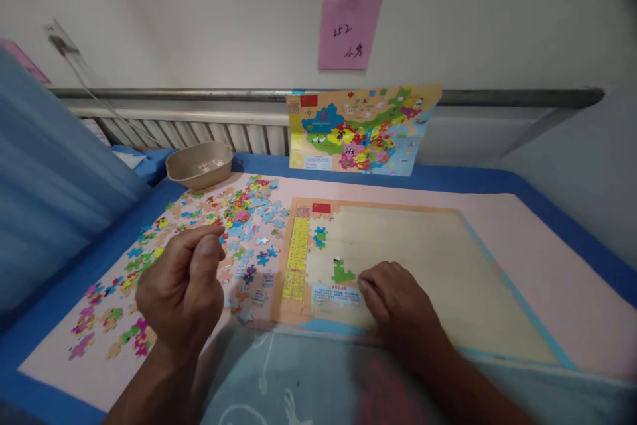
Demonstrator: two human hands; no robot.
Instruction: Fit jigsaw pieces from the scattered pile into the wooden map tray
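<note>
My left hand point(184, 286) is raised over the loose puzzle pieces point(241, 216), its fingers curled in and the thumb pressed against the index finger. Whatever it may hold is hidden. Over the puzzle board point(423, 252) my right hand point(395, 296) is closed, fingers bent together, with its contents out of sight. Just left of its fingertips lie joined green puzzle pieces point(342, 272). A blue-and-green cluster point(320, 237) sits higher up on the board. Along the board's left side run a yellow text strip point(297, 252) and a red flag point(321, 208).
A beige basin point(200, 165) with a few pieces stands at the back left. The colourful map picture point(363, 133) leans upright against the wall rail point(517, 99). A blue curtain point(60, 180) hangs at the left. Blue patterned cloth point(279, 372) lies along the near edge.
</note>
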